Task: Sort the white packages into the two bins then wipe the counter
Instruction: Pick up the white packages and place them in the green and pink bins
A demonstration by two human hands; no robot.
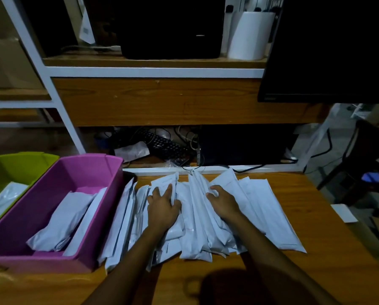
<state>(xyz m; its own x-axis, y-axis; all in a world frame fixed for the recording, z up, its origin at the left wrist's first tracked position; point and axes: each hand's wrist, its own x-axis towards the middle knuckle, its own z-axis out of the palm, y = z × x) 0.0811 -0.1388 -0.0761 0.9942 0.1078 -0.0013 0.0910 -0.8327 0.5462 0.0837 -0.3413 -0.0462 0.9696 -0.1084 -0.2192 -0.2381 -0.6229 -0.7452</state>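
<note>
Several long white packages (261, 208) lie spread in an overlapping pile across the wooden counter (329, 216). My left hand (162, 208) rests on the pile's left part, fingers spread, thumb pressing a package. My right hand (223, 201) lies on the pile's middle with fingers curled over a package edge; whether it grips one is unclear. A pink bin (52, 172) stands left of the pile and holds a few white packages (60, 221). A green bin (8, 164) sits further left with a white package (5, 194) inside.
A small white card (343, 213) lies near the counter's right edge. Behind the counter are a keyboard (166, 146), tangled cables and a dark box under a wooden shelf. A black monitor (325, 47) hangs at the upper right. A chair (369, 164) stands right.
</note>
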